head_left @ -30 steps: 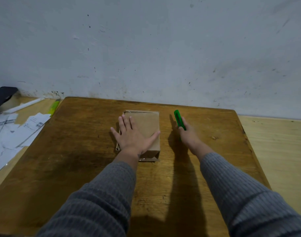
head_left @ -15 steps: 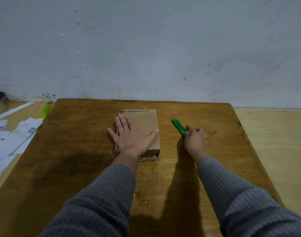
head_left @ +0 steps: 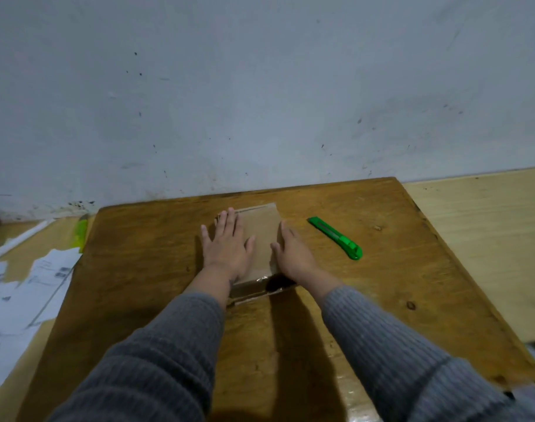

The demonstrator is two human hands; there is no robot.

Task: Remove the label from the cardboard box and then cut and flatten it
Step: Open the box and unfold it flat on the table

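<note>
Two bare hands in grey ribbed sleeves pressed down on a brown cardboard box (head_left: 260,239) that lay near the middle of a worn wooden table (head_left: 138,269), close to its far edge; the left hand (head_left: 225,246) lay flat and spread on the left part of the box top, fingers pointing away from the person; the right hand (head_left: 293,252) lay flat along the box's right edge, fingers extended and together, gripping nothing; between the two hands a strip of bare cardboard showed; the box's near end looked open, with a dark gap and loose flaps resting on the table; a green utility knife (head_left: 335,237) lay on the table just to the right of the box, apart from both hands, angled diagonally; white printed papers (head_left: 32,287) were scattered on a paler surface left of the table; a scuffed grey-white wall (head_left: 260,86) rose behind
</note>
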